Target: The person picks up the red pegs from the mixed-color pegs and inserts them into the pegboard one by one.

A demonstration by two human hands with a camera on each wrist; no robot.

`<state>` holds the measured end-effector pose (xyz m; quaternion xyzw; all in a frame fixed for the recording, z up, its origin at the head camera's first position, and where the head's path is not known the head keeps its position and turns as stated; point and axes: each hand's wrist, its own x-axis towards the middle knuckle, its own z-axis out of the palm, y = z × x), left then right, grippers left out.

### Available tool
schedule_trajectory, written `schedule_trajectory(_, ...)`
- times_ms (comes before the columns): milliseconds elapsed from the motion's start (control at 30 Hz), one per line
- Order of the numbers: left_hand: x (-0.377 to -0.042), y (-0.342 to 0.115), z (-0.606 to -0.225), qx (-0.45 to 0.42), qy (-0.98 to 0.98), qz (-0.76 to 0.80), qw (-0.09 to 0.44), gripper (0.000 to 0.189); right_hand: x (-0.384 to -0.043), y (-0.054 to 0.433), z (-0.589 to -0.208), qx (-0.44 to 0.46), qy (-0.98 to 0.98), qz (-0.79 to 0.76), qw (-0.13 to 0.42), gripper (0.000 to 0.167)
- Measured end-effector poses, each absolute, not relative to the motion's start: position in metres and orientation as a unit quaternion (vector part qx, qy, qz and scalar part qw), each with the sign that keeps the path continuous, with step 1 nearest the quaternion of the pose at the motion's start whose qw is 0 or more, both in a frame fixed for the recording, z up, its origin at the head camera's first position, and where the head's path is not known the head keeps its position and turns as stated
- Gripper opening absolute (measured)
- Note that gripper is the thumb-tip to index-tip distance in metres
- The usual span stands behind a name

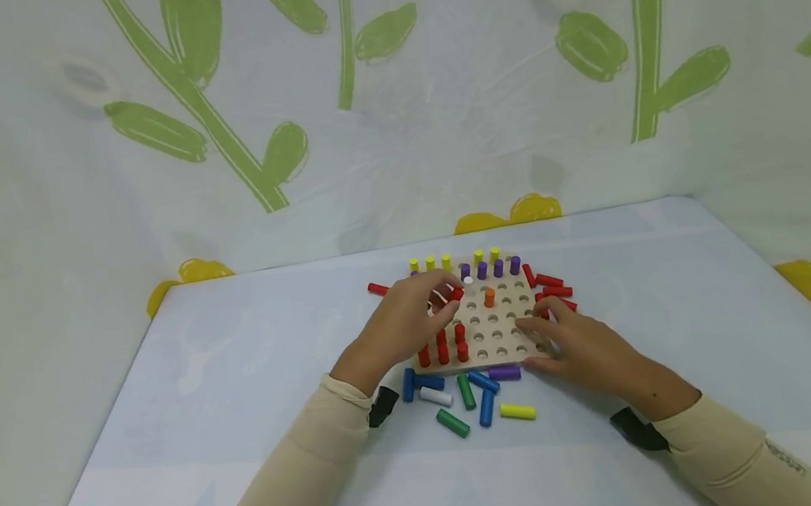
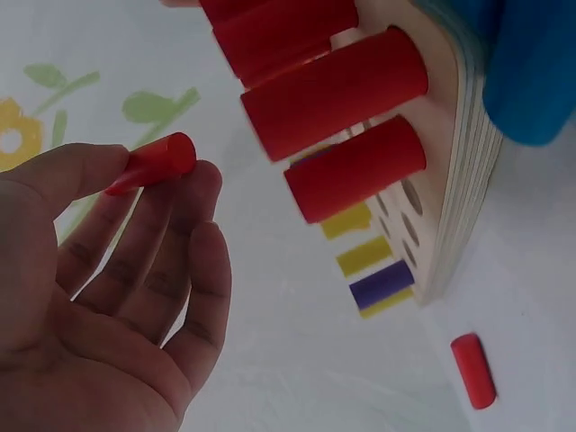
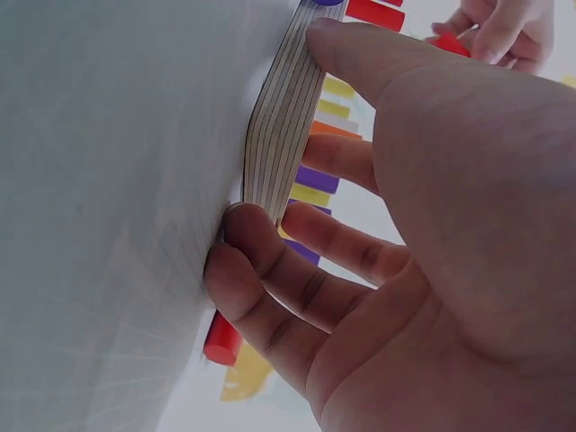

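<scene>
High over a square wooden pegboard (image 1: 491, 344), my left hand (image 1: 403, 312) pinches a red peg (image 2: 160, 164) between thumb and fingertips. My right hand (image 1: 589, 349) holds the board's near right corner, its thumb at the near edge and other fingers along the right side. Several red pegs (image 2: 342, 94) stand upright at the board's near left. Yellow pegs (image 1: 430, 263) and purple pegs (image 1: 482, 270) stand in the far rows. A white peg (image 1: 468, 282) and an orange peg (image 1: 489, 298) stand nearer the middle.
In front of the board lie loose blue pegs (image 1: 486, 407), green pegs (image 1: 453, 423), a white peg (image 1: 436, 396), a purple peg (image 1: 505, 373) and a yellow peg (image 1: 517, 411). Loose red pegs (image 1: 557, 292) lie right of it, one red peg (image 1: 377, 289) left. A patterned cloth wall rises behind.
</scene>
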<state>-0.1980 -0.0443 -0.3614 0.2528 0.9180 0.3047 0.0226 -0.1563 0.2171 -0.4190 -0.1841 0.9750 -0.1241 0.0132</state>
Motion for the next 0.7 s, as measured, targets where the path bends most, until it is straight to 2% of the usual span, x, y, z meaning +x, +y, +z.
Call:
schedule_trajectory(167,-0.2,-0.036,-0.364,0.25,0.919,0.302,0.04,0.031,-0.156,0.217,-0.419,-0.182,0.975,-0.124,0.017,0.066)
schedule_trajectory(700,-0.202,-0.022,-0.379,0.267,0.929,0.254,0.035,0.023,-0.157,0.216,-0.418,-0.186,0.975,-0.12,0.009,0.065)
